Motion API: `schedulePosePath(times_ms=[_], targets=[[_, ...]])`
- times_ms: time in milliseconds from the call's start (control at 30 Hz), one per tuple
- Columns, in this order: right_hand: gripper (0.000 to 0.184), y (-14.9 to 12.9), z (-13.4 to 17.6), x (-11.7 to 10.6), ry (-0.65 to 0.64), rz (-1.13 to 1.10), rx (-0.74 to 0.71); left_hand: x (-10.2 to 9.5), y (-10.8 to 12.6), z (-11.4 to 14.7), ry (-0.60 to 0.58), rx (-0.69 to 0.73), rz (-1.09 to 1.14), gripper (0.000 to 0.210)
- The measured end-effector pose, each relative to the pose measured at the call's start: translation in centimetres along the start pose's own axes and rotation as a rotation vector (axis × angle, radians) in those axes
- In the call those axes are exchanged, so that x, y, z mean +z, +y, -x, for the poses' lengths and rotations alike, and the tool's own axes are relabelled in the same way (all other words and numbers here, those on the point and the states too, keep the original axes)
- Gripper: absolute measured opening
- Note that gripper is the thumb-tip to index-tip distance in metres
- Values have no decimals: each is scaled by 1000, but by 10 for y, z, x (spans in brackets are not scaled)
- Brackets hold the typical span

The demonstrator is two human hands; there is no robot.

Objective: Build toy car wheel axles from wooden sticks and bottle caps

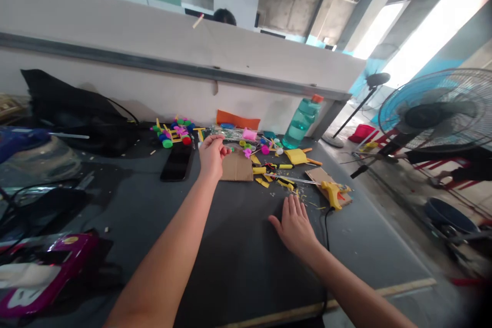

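Note:
My left hand point(212, 158) is raised over the near edge of a flat cardboard piece point(237, 168), its fingers curled into a pinch. A small green bit shows by the fingertips, but what they hold is too small to make out. My right hand point(296, 226) lies flat on the dark table, fingers stretched, holding nothing. Just beyond its fingertips are yellow scraps point(286, 184) and small clippings. Yellow-handled pliers point(265, 169) rest past the scraps. To the right, a yellow glue gun point(333, 195) sits on another cardboard piece point(315, 177).
Behind my left hand stand colourful small wheeled toys point(175, 132), a black phone point(177, 163) and loose plastic parts point(249, 135). A teal bottle point(302, 123) stands near the partition point(154, 36). At left are a black bag point(69, 107) and a magenta device point(49, 271). A fan point(430, 113) stands right.

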State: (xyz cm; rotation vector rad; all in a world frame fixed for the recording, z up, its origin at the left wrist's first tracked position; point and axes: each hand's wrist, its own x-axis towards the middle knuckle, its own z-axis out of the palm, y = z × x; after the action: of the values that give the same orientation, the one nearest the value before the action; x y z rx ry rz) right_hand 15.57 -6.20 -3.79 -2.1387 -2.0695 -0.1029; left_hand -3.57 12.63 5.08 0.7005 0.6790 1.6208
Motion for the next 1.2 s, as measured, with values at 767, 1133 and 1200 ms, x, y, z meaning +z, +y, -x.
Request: schedulePosePath(times_ms=[767,1133,1200], targets=[[30,57,-40,-52,105,-63,-379,-25,-76,83,-48,57,-494,6],[52,81,-12,-36,-273,-250,-219,-34,-80,82,-29,-14,-501,6],[45,80,-11,-34,-277,-247,-231,-33,-79,83,-32,-11,-512,6]])
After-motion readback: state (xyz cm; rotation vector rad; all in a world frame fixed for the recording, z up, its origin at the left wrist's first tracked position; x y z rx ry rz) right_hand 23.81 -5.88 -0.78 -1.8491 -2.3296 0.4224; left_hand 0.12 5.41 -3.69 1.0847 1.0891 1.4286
